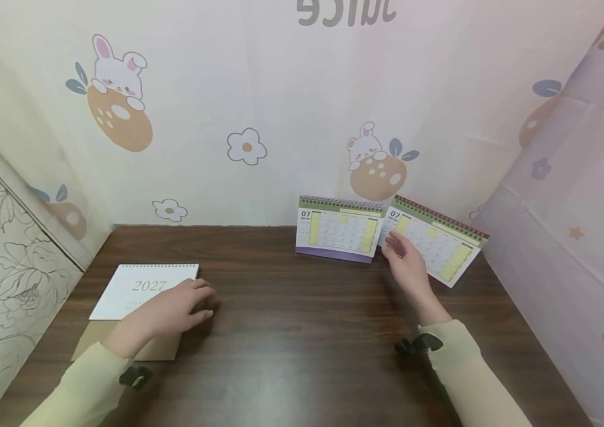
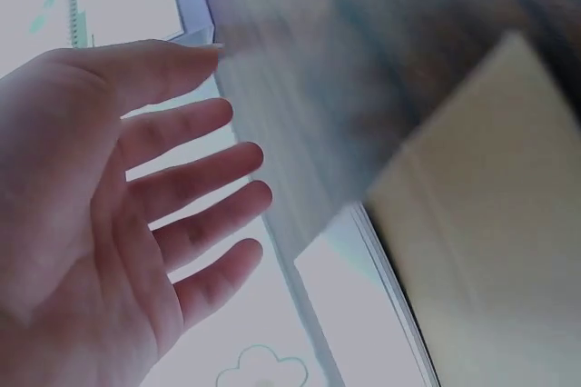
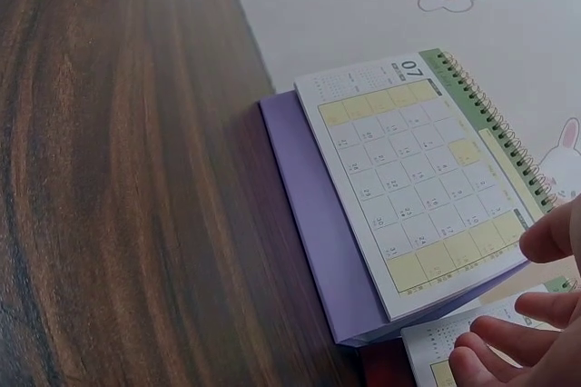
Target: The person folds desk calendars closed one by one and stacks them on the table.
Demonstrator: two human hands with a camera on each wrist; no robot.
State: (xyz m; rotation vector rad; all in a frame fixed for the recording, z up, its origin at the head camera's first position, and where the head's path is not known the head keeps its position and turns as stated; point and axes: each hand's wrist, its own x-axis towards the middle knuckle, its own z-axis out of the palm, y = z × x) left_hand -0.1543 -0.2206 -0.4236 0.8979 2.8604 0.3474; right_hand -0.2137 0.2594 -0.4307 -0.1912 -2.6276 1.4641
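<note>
A white desk calendar marked 2027 [image 1: 120, 290] stands on a tan base at the left. Over its right side reaches my left hand [image 1: 176, 308], its fingers spread and slightly bent. The left wrist view shows nothing in that palm [image 2: 64, 223], with the calendar's tan base [image 2: 481, 223] beyond the fingertips. At the back right, a purple-based calendar [image 1: 339, 231] stands beside a tilted calendar [image 1: 443, 243] with a red spine and base. My right hand [image 1: 411, 270] is at the tilted calendar's left side, covering part of its page, fingers loosely bent.
The dark wooden table [image 1: 269, 320] meets a patterned curtain [image 1: 200, 166] close behind the two right-hand calendars. More curtain hangs along the right side [image 1: 563, 249], and a flower-drawn panel [image 1: 8, 284] borders the left.
</note>
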